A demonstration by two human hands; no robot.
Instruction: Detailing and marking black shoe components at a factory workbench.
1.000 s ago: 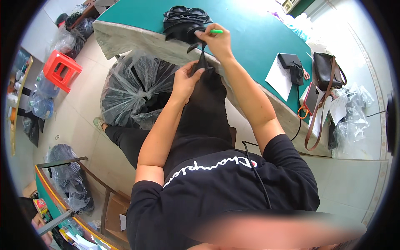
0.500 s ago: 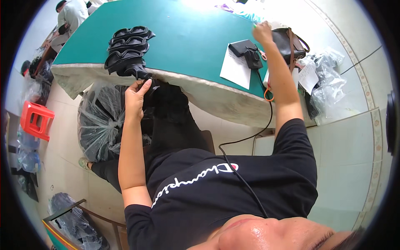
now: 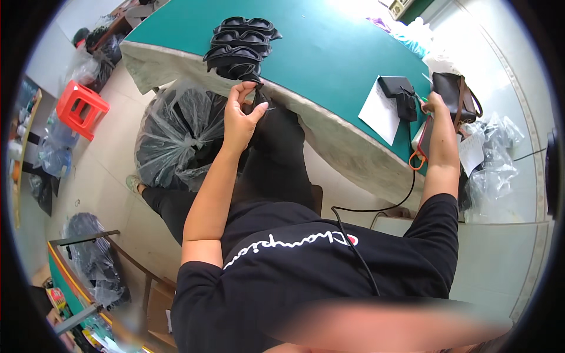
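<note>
Two hands that were close together at the front edge of the tabletop (image 3: 329,53) a second ago are now well apart. The left hand (image 3: 238,122) has stayed there: its grip is pinched, thumb against fingers, on a soft black piece (image 3: 259,97), held just off the edge, next to the nearest of several black shaped pieces (image 3: 238,40) that lie in a row on the tabletop. Whether the held piece is joined to that row cannot be told.

The right hand (image 3: 435,105) has left the black piece and gone over to the right side, between a black box (image 3: 395,86) and a brown-strapped black bag (image 3: 449,91). A bit of green (image 3: 421,100) shows by its fingertips; that hand carried a slim green tool a second ago, but the view is too small to tell whether its grip is clenched on it or released. With the right hand away, the soft black piece has only the left hand's hold.

Near the right hand lie a sheet of paper (image 3: 375,117) and a loop of orange cord (image 3: 412,165); a tied clear plastic sack (image 3: 173,144) stands left of the left hand.
</note>
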